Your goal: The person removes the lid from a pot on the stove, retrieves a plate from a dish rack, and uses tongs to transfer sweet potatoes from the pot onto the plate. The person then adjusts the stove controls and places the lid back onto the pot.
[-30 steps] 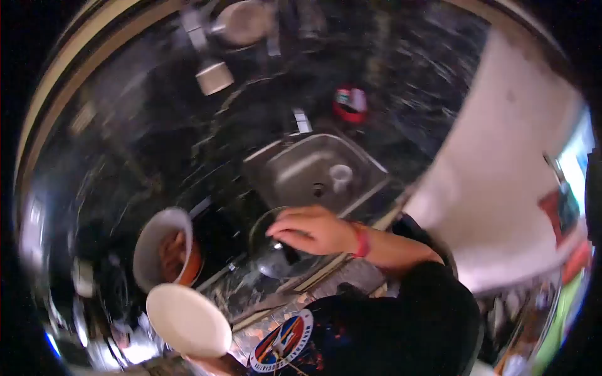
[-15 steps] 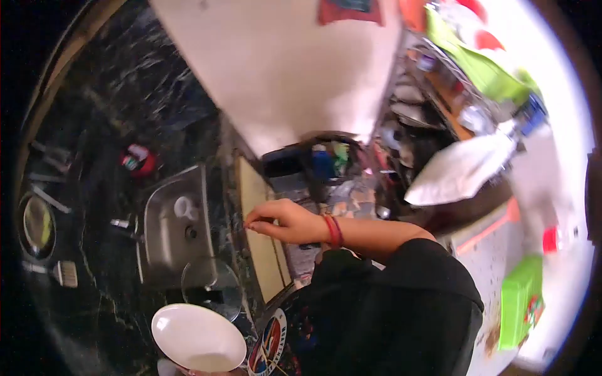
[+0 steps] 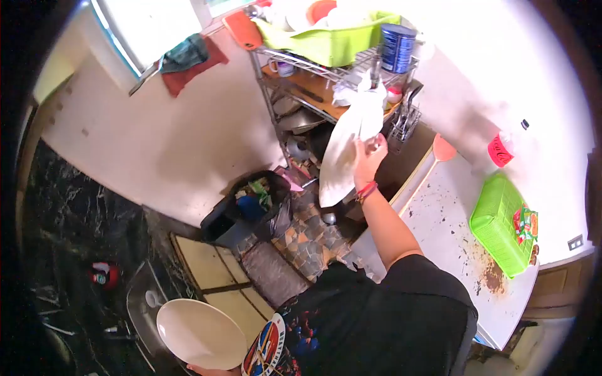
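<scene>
**Cream Oval Bowl [image 3: 202,334] Held at Left; Right Hand [image 3: 369,160] Positioned at White Cloth [image 3: 338,166]**

The smooth cream oval bowl was located at the lower left, in front of the person's torso, its inside facing the camera. The left hand [image 3: 213,371] gripped it at the lower rim; most of that hand was concealed. A stainless-steel sink [image 3: 139,301], set in a black marbled counter [image 3: 69,219], lay partly behind the bowl.

The right hand was extended forward, fingers partly curled, overlapping the cloth in view. Whether the fingers had hold of the fabric could not be determined. A red band [image 3: 367,190] encircled the right wrist.

The cloth hung at the front of a metal wire rack [image 3: 302,61]. The top shelf carried a lime-green plastic tub [image 3: 332,45] and a blue cylindrical can [image 3: 397,49]. To the right, a bright-green plastic basket [image 3: 498,222] stood on a stained white tabletop [image 3: 433,232].
</scene>
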The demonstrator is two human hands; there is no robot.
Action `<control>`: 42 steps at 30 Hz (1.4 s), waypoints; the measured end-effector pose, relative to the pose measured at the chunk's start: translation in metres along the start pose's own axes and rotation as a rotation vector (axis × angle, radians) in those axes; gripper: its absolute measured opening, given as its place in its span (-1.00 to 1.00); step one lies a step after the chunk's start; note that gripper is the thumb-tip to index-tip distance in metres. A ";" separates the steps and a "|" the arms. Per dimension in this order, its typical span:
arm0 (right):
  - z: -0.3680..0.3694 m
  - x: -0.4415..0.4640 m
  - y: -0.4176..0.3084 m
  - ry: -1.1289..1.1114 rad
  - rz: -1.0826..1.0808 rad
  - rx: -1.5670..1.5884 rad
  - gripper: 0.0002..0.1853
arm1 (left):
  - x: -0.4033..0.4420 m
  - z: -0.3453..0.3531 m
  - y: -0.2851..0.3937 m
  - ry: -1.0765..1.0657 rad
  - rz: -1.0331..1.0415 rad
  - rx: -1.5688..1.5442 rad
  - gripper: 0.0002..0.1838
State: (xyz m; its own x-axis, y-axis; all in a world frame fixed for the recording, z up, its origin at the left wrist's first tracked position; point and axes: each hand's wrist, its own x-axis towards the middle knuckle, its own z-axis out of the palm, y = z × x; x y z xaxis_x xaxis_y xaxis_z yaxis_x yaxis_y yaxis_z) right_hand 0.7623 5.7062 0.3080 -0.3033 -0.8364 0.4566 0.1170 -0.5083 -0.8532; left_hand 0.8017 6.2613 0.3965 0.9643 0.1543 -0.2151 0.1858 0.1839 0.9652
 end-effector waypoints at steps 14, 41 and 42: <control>-0.091 0.112 0.084 -1.325 0.371 -0.108 -0.68 | -0.006 0.183 -0.016 -0.251 -0.066 0.032 -0.33; -0.070 0.275 0.123 -0.559 0.003 -1.090 -0.59 | -0.018 0.232 -0.025 -0.260 -0.085 0.016 -0.34; -0.069 0.275 0.129 -0.566 0.055 -1.146 -0.61 | -0.020 0.234 -0.026 -0.255 -0.092 0.014 -0.34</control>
State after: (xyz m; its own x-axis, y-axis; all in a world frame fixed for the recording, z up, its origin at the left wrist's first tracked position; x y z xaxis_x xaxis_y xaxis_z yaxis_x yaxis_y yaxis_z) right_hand 0.6290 5.4250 0.3062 0.1524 -0.9643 0.2164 -0.8472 -0.2402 -0.4738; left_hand 0.8218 6.0267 0.4108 0.9593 -0.1121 -0.2592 0.2756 0.1724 0.9457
